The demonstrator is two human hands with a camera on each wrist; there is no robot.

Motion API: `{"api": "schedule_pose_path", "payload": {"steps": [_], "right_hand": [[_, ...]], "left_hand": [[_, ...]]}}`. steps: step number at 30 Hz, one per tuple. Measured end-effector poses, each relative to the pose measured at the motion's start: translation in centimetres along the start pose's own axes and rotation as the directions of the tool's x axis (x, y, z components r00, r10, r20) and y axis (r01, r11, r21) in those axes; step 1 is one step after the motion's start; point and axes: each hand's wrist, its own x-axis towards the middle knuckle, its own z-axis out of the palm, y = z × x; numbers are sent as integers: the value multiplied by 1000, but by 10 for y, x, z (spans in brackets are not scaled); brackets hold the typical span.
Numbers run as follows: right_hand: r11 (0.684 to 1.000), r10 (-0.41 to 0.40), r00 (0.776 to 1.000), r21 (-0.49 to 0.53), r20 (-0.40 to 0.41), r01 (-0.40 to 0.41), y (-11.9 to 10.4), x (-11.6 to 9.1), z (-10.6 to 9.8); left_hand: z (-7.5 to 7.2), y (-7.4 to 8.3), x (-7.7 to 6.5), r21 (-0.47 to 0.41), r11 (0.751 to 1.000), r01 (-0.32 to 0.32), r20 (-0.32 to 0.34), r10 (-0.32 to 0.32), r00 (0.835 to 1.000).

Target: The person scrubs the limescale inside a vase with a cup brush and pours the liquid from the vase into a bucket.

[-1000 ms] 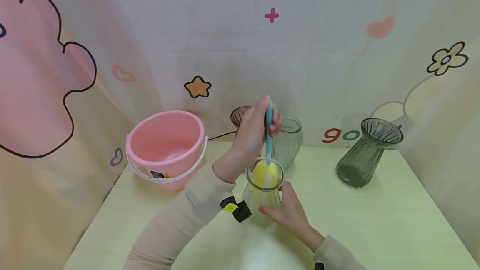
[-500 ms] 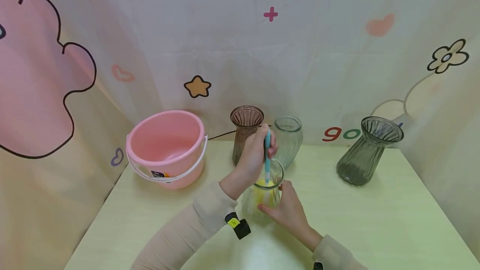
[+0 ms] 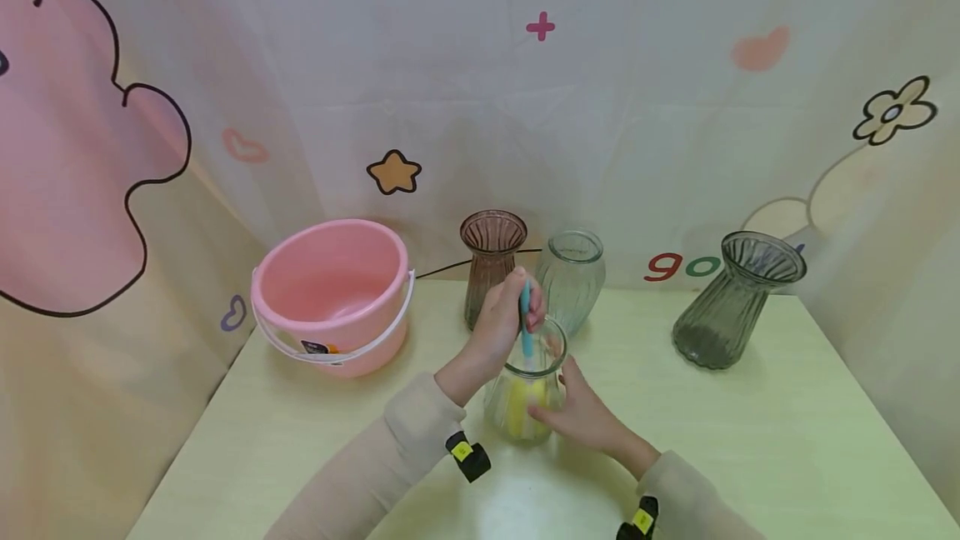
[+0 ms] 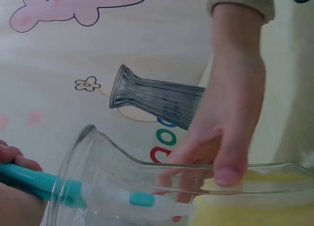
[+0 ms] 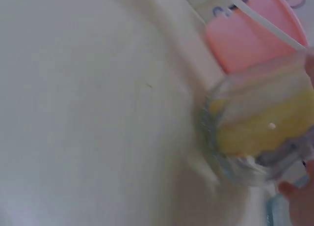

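In the head view my left hand (image 3: 497, 323) grips the teal handle (image 3: 526, 315) of a bottle brush above a clear glass vase (image 3: 491, 398). The brush's yellow sponge head (image 3: 520, 411) is down inside the vase, near its base. My right hand (image 3: 592, 419) holds the vase from the right, thumb on the near side; its other fingers are partly hidden behind the glass. The left wrist view shows the white brush stem (image 4: 105, 199) passing through the vase neck. Through the vase's base in the right wrist view, the yellow sponge (image 5: 265, 127) shows, somewhat blurred.
A pink bucket (image 3: 386, 319) with a white handle stands at the left. Behind the hands are a brown ribbed vase (image 3: 491, 252) and a pale greenish glass vase (image 3: 577, 290). A grey glass vase (image 3: 723, 315) stands at the right on the light table (image 3: 795, 440).
My left hand has moved down, pushing the yellow sponge head from the vase's neck to its lower part. My right hand still holds the vase, its thumb shifted slightly right.
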Motion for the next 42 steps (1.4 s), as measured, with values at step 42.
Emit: {"api": "schedule_pose_path", "payload": {"steps": [42], "right_hand": [[994,50,989,-90,-138,-63,-1,1,10]], "left_hand": [[19,64,17,-46,997,-55,10,56,998]]}}
